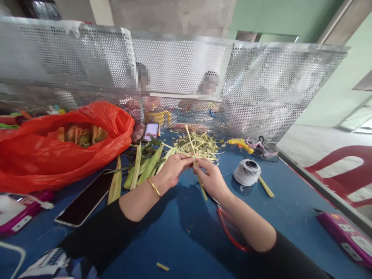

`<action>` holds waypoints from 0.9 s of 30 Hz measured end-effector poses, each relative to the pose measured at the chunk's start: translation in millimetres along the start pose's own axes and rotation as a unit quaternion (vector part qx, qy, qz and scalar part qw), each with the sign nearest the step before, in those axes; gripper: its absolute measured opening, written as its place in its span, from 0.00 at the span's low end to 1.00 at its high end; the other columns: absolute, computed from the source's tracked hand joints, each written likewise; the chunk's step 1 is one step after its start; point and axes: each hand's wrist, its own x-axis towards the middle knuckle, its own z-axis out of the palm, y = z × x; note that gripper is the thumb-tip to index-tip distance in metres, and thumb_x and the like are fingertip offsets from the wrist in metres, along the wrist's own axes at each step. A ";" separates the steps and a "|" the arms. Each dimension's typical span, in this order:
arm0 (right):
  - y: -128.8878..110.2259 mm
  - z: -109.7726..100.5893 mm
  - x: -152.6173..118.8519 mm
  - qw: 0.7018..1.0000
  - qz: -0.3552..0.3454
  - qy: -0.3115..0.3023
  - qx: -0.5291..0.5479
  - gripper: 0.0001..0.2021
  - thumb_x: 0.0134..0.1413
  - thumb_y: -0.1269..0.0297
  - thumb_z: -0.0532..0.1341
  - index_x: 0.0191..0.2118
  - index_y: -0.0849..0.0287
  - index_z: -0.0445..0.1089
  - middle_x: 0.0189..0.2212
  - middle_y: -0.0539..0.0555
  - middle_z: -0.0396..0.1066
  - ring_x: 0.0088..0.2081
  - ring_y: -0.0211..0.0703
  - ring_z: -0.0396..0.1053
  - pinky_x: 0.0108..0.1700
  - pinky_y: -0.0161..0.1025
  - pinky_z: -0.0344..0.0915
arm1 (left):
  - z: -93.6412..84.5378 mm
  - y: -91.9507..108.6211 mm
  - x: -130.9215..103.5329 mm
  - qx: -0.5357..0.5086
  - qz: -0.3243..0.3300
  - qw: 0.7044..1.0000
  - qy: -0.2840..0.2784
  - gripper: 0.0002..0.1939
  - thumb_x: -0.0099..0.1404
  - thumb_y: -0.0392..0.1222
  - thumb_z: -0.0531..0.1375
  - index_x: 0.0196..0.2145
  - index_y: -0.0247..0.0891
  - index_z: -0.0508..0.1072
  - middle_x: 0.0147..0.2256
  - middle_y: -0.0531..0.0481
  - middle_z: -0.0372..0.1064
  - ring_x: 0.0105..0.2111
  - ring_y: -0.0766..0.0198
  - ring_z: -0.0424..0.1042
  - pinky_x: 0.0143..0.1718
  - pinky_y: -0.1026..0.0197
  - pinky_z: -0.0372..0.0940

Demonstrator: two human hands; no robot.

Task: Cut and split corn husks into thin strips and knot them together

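Over the middle of the blue table, my left hand (175, 167) and my right hand (213, 179) meet at the fingertips. Both pinch pale green plant strips (190, 141) that cross where the fingers come together; one strip points away from me, another to the left, and an end hangs down below the right fingers. How the strips join is hidden by my fingers. Just past the hands lies a heap of small curled plant scraps (200, 143). Longer green husk-like leaves (149, 166) lie left of my left hand. Red-handled scissors (228, 232) rest partly under my right forearm.
An open red plastic bag (116, 124) bulges at left, beside a dark-screened phone (87, 199). A white thread spool (247, 173), a yellow glue gun (241, 144) and a purple power strip (345, 236) are at right. Perforated metal panels (177, 58) stand behind, with people beyond.
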 end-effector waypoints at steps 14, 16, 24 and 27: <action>4.0 -21.4 7.0 0.990 -0.008 -0.002 -0.142 0.06 0.56 0.63 0.56 0.31 0.55 0.69 0.28 0.51 0.73 0.30 0.41 0.66 0.34 0.35 0.57 | -2.8 11.2 -6.7 0.023 -0.058 0.998 -0.022 0.08 0.59 0.28 0.57 0.26 0.35 0.73 0.22 0.53 0.70 0.23 0.70 0.69 0.31 0.64 0.65; 5.5 -18.3 6.3 0.992 0.012 -0.036 -0.118 0.09 0.56 0.63 0.55 0.26 0.55 0.67 0.23 0.49 0.71 0.27 0.39 0.65 0.31 0.34 0.56 | -2.9 8.3 -6.1 0.051 -0.047 0.997 -0.017 0.05 0.57 0.30 0.60 0.26 0.35 0.73 0.20 0.55 0.67 0.19 0.73 0.64 0.25 0.67 0.60; -4.8 -28.8 8.1 0.987 0.029 -0.089 -0.132 0.09 0.48 0.71 0.55 0.20 0.57 0.65 0.17 0.47 0.63 0.23 0.36 0.60 0.29 0.33 0.52 | -4.9 -0.7 4.4 0.143 -0.016 0.989 0.026 0.09 0.53 0.37 0.68 0.25 0.34 0.70 0.16 0.58 0.61 0.13 0.77 0.48 0.16 0.68 0.39; -6.5 -37.8 11.7 0.984 0.053 -0.133 -0.108 0.10 0.49 0.69 0.56 0.19 0.58 0.65 0.17 0.47 0.64 0.23 0.36 0.60 0.30 0.33 0.54 | -8.0 -0.1 4.9 0.145 -0.015 0.989 0.011 0.09 0.52 0.38 0.68 0.25 0.33 0.70 0.16 0.58 0.61 0.13 0.77 0.48 0.16 0.68 0.39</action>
